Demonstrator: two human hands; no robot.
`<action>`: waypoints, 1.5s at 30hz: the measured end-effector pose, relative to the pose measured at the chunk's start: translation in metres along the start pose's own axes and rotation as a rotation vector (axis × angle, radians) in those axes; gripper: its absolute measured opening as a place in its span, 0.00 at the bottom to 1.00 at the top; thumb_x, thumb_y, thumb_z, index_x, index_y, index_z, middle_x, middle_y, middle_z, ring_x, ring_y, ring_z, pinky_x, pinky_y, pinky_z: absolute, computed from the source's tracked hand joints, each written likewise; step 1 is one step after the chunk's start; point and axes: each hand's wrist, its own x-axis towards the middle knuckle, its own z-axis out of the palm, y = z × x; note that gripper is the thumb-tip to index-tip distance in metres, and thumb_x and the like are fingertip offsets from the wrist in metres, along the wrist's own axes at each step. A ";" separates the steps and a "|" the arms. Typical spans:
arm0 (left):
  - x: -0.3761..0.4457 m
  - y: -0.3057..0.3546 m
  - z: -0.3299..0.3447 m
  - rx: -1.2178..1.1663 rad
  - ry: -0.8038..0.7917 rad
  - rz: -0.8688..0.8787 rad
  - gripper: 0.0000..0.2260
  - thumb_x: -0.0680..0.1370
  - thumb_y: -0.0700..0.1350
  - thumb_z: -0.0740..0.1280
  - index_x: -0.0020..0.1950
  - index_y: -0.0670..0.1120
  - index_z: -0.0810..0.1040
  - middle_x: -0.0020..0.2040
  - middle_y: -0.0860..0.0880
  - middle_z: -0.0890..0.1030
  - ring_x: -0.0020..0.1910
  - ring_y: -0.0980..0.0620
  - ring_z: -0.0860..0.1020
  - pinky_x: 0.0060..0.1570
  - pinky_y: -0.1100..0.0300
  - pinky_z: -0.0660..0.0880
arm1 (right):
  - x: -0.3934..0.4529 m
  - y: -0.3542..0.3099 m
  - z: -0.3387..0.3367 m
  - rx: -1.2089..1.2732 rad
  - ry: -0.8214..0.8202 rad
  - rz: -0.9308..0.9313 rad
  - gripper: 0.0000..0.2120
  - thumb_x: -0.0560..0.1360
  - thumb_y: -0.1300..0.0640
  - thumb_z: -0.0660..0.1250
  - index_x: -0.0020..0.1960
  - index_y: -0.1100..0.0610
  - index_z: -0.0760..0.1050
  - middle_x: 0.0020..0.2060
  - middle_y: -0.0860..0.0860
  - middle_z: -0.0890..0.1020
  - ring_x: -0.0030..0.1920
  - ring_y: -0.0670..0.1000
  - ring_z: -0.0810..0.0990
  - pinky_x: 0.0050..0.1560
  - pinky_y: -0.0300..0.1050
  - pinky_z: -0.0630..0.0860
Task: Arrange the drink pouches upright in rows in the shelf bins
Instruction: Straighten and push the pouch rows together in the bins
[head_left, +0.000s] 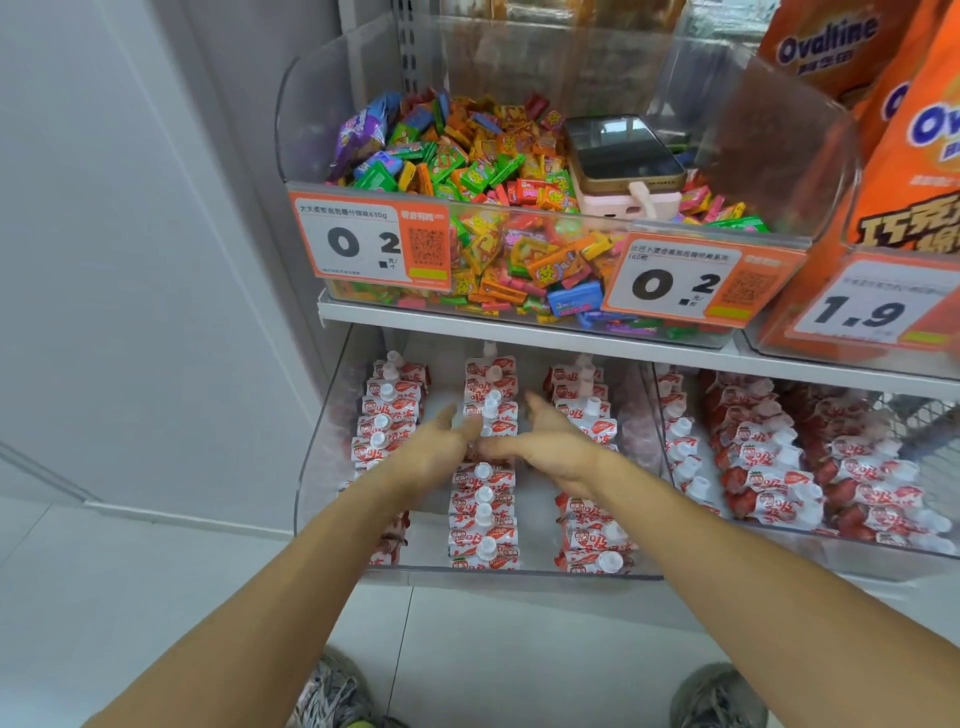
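A shop shelf holds a clear bin (322, 467) of pouches in three rows running front to back. Both hands flank the middle row (484, 519), left hand (434, 457) and right hand (558, 452) open, fingers straight, equally near

hands (498, 449) flanking middle pouch row (485, 499) — clear bin (322, 467)
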 end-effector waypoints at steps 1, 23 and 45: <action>-0.012 0.000 -0.006 0.139 0.118 0.096 0.24 0.81 0.54 0.61 0.74 0.47 0.65 0.70 0.49 0.72 0.65 0.49 0.73 0.65 0.54 0.70 | -0.004 -0.006 0.000 -0.094 0.118 -0.063 0.29 0.69 0.61 0.78 0.65 0.52 0.70 0.53 0.42 0.81 0.56 0.42 0.80 0.52 0.33 0.74; -0.072 -0.079 -0.085 0.291 0.559 0.368 0.19 0.80 0.49 0.62 0.71 0.61 0.70 0.37 0.52 0.83 0.36 0.53 0.81 0.35 0.58 0.75 | 0.100 0.009 0.134 0.329 0.156 0.147 0.35 0.73 0.30 0.59 0.70 0.53 0.72 0.59 0.57 0.83 0.57 0.58 0.83 0.63 0.61 0.76; -0.076 -0.080 -0.079 0.264 0.560 0.322 0.27 0.77 0.42 0.64 0.73 0.62 0.67 0.30 0.54 0.76 0.26 0.60 0.74 0.28 0.73 0.68 | -0.009 0.005 0.141 0.120 -0.176 0.263 0.40 0.66 0.29 0.69 0.74 0.38 0.63 0.69 0.41 0.74 0.70 0.49 0.71 0.74 0.58 0.61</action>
